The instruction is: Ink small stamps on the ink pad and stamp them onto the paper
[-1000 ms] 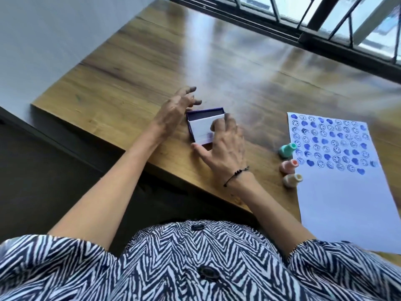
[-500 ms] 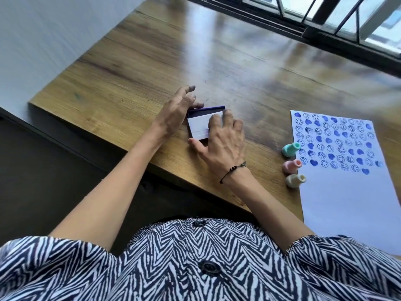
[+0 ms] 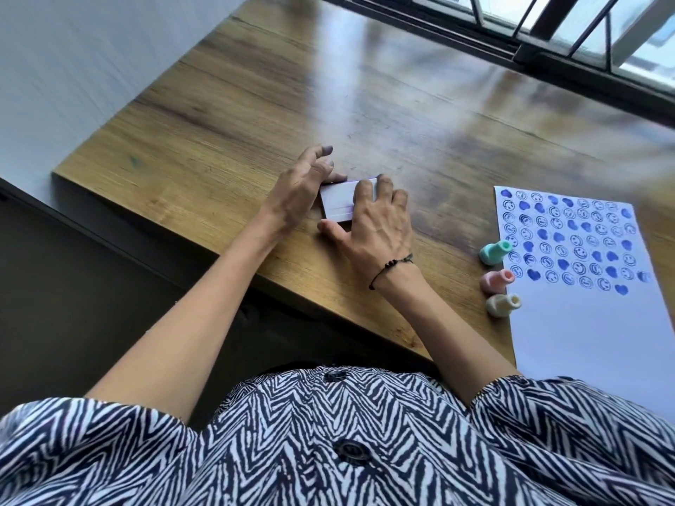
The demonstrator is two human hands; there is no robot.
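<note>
We see the small rectangular ink pad case [image 3: 338, 207] with its white lid shut, lying near the front edge of the brown wooden surface [image 3: 233, 115]; the left hand [image 3: 297, 191] rests against its left side, fingers loosely spread; the right hand [image 3: 376, 224] lies flat over its right half, fingers pressing the lid; to the right, three small pastel stamps [image 3: 496, 252] lie just beside the white paper [image 3: 591, 323], stamped with blue hearts and smileys.
</note>
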